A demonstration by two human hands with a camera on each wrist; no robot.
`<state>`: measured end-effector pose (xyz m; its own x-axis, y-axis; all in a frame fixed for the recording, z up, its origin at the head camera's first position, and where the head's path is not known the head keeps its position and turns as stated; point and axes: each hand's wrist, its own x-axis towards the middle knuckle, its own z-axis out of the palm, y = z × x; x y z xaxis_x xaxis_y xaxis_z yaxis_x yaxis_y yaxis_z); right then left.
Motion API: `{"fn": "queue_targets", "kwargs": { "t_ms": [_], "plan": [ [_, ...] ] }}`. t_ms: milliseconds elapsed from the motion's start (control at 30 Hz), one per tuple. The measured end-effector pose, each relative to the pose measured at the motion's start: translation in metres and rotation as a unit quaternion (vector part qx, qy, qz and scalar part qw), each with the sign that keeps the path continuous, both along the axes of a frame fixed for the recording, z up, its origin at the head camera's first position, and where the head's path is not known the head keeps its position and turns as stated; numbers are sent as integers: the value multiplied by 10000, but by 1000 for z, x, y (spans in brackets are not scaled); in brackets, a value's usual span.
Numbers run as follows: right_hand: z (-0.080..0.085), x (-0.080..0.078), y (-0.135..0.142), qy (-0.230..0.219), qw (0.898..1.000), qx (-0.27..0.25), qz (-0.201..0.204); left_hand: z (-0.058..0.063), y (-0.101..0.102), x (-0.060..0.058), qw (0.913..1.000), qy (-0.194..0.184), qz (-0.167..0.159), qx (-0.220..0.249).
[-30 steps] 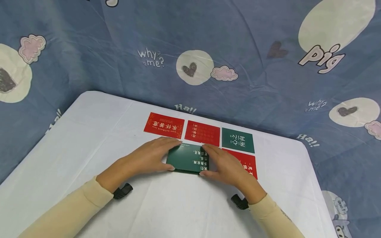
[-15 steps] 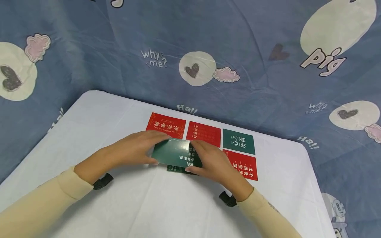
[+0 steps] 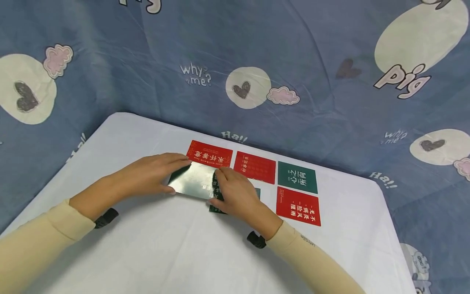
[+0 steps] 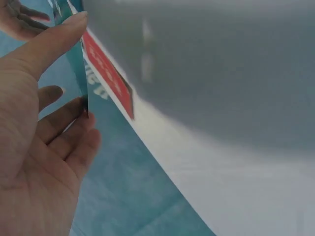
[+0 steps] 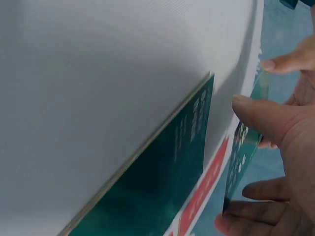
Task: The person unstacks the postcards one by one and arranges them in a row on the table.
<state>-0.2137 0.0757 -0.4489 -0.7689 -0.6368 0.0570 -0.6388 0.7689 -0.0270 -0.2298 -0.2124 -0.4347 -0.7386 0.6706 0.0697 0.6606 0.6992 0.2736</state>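
Note:
Both hands hold one green card [image 3: 192, 180] with white characters, raised above the table, its face glaring with reflected light. My left hand [image 3: 152, 173] grips its left edge between thumb and fingers. At the opposite edge, my right hand [image 3: 236, 192] pinches it the same way. In the right wrist view the held card [image 5: 241, 155] is clearly off the cloth. Another green card [image 5: 162, 162] lies flat below the right hand, partly covered by that hand in the head view. A red card [image 3: 209, 153] lies just behind the held card, its lower part hidden.
At the back of the white-covered table [image 3: 169, 253] lie a second red card [image 3: 254, 168] and a green card [image 3: 297, 177]. Another red card [image 3: 298, 206] lies in front of that green one. A blue patterned cloth [image 3: 183, 36] hangs behind the table's far edge.
Both hands have lifted the green card and carried it left, tilting it into glare. Part of another green card below has come into view.

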Motion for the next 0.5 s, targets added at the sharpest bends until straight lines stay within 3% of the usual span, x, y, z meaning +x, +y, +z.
{"fn": "queue_targets", "kwargs": {
  "t_ms": [500],
  "plan": [
    [-16, -2, -39, -93, 9997, 85, -193, -6, -30, 1, 9996, 223, -77, -165]
  ]
}}
